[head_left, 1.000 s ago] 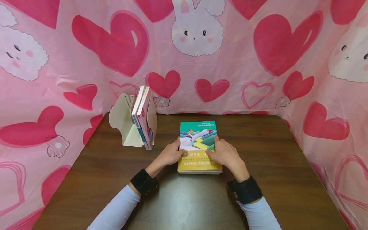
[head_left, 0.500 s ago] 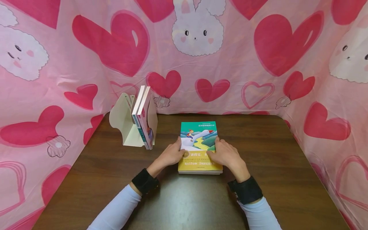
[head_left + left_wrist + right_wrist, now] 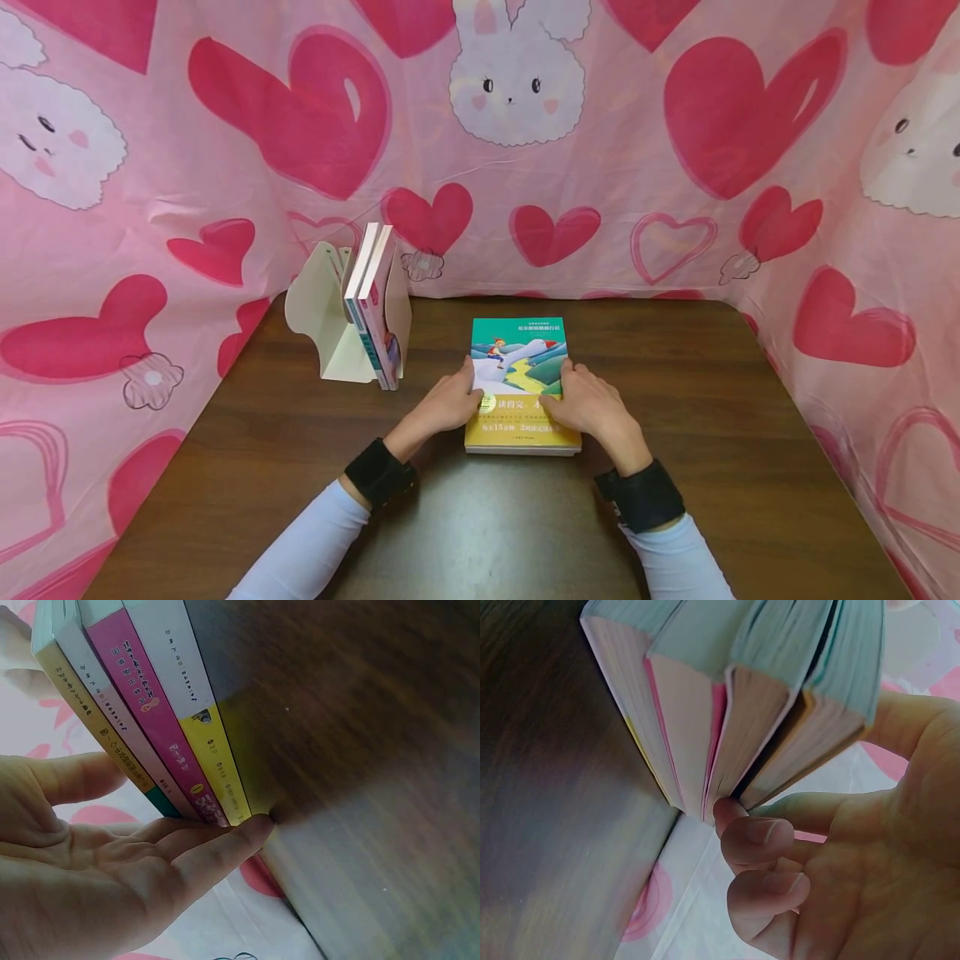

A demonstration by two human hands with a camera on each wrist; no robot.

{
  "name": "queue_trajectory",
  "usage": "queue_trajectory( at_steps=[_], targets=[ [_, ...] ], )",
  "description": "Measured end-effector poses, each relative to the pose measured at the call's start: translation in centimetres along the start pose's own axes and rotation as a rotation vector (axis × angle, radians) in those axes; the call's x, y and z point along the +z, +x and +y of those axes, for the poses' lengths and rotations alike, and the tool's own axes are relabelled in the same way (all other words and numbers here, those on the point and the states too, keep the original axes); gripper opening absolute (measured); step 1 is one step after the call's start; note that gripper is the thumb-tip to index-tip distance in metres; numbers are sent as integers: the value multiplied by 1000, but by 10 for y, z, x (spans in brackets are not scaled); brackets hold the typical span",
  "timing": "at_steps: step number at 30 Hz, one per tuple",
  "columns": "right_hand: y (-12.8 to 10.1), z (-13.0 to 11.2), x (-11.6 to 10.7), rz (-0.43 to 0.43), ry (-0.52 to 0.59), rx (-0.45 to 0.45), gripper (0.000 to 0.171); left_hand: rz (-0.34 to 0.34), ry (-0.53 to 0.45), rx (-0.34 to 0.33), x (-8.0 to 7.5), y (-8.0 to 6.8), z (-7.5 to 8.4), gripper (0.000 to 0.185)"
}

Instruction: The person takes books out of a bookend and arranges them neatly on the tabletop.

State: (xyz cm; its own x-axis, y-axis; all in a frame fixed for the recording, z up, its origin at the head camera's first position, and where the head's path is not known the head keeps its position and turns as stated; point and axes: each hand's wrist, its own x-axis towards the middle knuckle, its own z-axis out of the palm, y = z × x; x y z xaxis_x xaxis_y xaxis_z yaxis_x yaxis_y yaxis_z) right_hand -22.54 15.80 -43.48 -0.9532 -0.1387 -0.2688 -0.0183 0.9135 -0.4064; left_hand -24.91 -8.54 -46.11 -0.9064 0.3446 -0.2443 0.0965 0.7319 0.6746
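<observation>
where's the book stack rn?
Head view: the book stack lies flat at the middle of the brown table, between the left hand and right hand, right of the cream bookend.

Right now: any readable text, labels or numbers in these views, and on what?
Top book of the stack on the table, yellow band between left hand and right hand: "读得完", rest hidden.
Line below it: "每天15分钟", remainder blurred.
Title on its green top strip: too small to read.
Stack spines: print too blurred to read.
Books in the stand: nothing legible.
</observation>
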Motion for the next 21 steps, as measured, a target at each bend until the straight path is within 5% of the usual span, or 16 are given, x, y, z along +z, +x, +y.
queue_trajectory(
  at_steps=[21],
  targets=[
    [1,1,3,0,-2,13,89,-41,6,1,-7,4,-5,72]
  ],
)
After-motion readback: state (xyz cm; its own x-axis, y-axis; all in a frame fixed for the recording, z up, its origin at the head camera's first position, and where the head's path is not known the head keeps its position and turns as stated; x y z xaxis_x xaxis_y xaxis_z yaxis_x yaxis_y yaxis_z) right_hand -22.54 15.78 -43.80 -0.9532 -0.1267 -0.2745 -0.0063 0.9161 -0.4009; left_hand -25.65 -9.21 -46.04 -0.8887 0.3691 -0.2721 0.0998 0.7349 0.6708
